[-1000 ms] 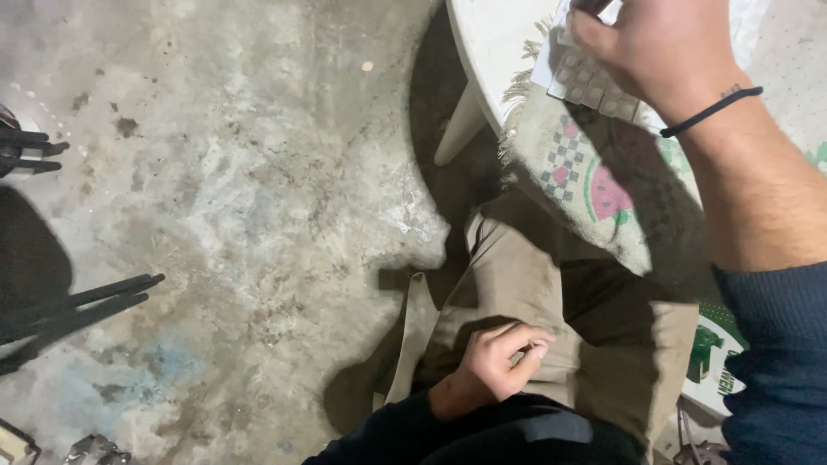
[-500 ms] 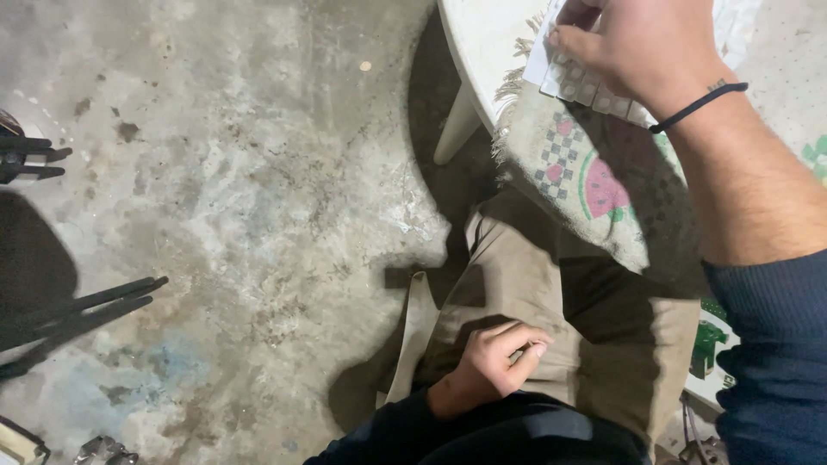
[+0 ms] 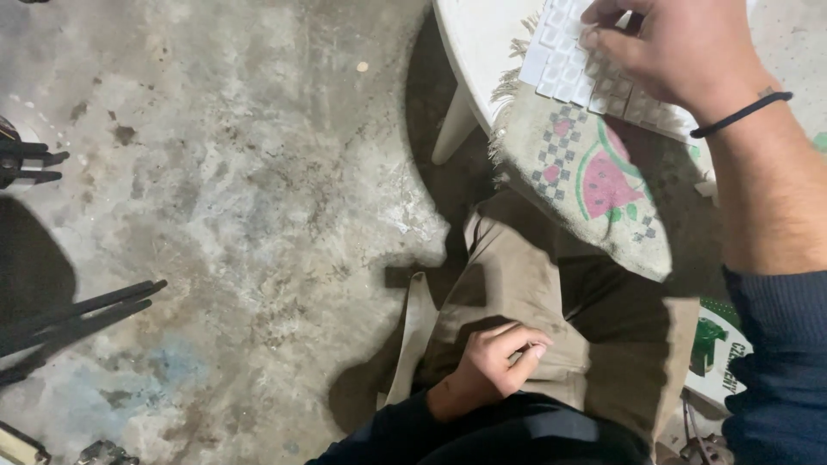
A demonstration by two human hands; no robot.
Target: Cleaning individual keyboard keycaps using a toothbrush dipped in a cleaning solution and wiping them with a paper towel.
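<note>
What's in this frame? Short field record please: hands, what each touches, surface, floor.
right hand: fingers on a white keyboard
left hand: loosely curled, resting on the lap, tan trousers
wrist: black band
surface: white plastic table with a watermelon-print cloth
floor: stained concrete
left edge: dark rods, kind unclear

sleeves: dark navy | right wrist: black band (image 3: 741, 114) | trousers (image 3: 534, 301): khaki
</note>
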